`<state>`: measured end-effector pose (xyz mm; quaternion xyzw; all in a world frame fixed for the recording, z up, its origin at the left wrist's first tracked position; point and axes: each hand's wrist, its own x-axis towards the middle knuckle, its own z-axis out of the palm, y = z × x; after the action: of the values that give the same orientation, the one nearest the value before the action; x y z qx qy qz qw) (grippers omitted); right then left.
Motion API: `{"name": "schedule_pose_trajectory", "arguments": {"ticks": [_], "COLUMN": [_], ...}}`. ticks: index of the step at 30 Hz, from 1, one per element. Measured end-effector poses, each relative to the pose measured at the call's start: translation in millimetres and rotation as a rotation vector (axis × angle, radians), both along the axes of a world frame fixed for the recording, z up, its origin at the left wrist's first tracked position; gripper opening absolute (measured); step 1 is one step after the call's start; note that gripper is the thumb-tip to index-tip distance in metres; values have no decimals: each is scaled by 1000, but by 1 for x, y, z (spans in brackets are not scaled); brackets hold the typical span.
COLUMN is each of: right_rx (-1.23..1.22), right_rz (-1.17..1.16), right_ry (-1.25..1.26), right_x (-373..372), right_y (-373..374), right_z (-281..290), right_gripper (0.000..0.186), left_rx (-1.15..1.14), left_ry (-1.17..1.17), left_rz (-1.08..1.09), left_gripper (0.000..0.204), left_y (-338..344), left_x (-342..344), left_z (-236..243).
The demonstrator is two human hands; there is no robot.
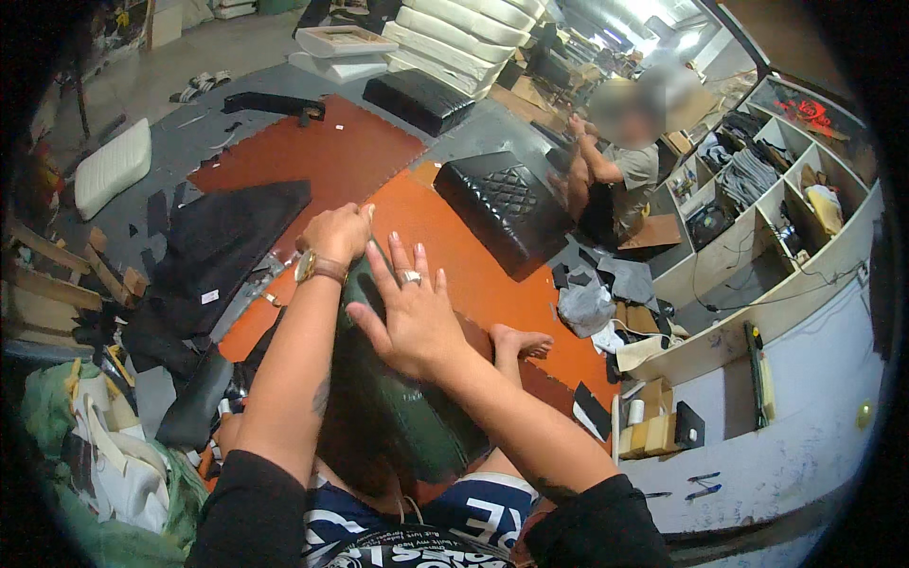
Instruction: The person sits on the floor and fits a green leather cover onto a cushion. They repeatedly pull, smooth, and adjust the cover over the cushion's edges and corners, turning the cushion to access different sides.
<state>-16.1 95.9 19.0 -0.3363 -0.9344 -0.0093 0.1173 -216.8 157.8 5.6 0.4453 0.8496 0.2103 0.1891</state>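
A dark green leather-covered piece (407,412), with brown along its right part, stands between my legs. My left hand (341,235), a watch on its wrist, has its fingers closed at the piece's far upper edge, gripping it. My right hand (407,317), with a ring, lies over the upper face of the piece, fingers spread. Orange leather sheeting (511,312) is under and beyond the piece, and black fabric (218,256) lies to the left.
A co-worker (620,175) sits at upper right behind a black quilted cushion (497,199). Shelving (776,237) with cloth lines the right. A black cushion (417,99), white foam stacks (445,43) and a white pad (112,168) lie farther off. Scraps (114,426) pile at lower left.
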Motion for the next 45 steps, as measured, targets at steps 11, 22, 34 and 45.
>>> {"name": "schedule_pose_trajectory", "arguments": {"ticks": [11, 22, 34, 45], "right_rx": [-86, -93, -256, -333], "right_rz": [82, 0, 154, 7], "right_ry": [448, 76, 172, 493], "right_x": [151, 128, -22, -25], "right_y": [1, -73, -52, -18], "right_z": [49, 157, 72, 24], "right_gripper": [62, 77, 86, 71], "left_rx": [157, 211, 220, 243], "left_ry": [256, 205, 167, 39], "left_rz": [34, 72, 133, 249], "left_gripper": [60, 58, 52, 54], "left_y": [-171, -127, -121, -102], "left_x": [18, -50, -53, -27], "left_z": [12, -16, -21, -10]}}
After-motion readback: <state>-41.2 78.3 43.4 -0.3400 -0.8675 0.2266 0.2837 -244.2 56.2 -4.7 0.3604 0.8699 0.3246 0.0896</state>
